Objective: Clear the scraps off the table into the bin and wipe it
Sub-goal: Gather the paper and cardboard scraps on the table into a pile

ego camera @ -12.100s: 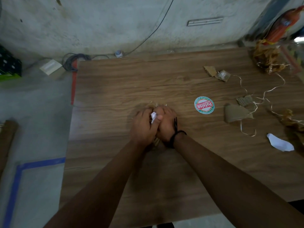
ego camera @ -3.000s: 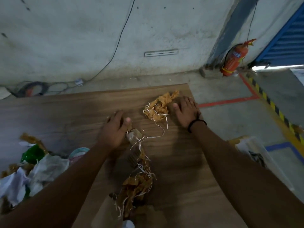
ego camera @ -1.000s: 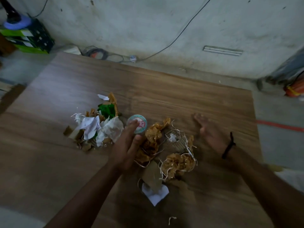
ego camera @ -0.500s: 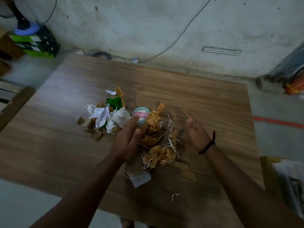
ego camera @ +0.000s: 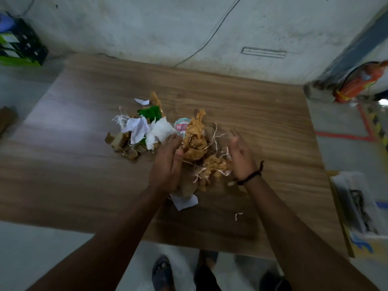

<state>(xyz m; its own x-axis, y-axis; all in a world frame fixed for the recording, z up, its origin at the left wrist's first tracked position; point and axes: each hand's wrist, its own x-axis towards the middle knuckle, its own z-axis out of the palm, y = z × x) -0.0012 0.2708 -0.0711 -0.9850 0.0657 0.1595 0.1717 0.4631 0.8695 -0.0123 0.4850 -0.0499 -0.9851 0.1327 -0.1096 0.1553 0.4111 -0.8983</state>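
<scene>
The left hand (ego camera: 165,162) presses straight fingers against the left side of a crumpled tan wrapper tangle (ego camera: 196,143). The right hand (ego camera: 239,156), spread and blurred, stands at its right side, so the tangle lies between the palms near the middle of the table (ego camera: 262,106), its long axis toward the far edge. It looks light and stringy. A heap of white, green and cardboard scraps (ego camera: 138,129) lies just left of it. The box (ego camera: 354,208) beyond the right edge is perhaps the bin.
</scene>
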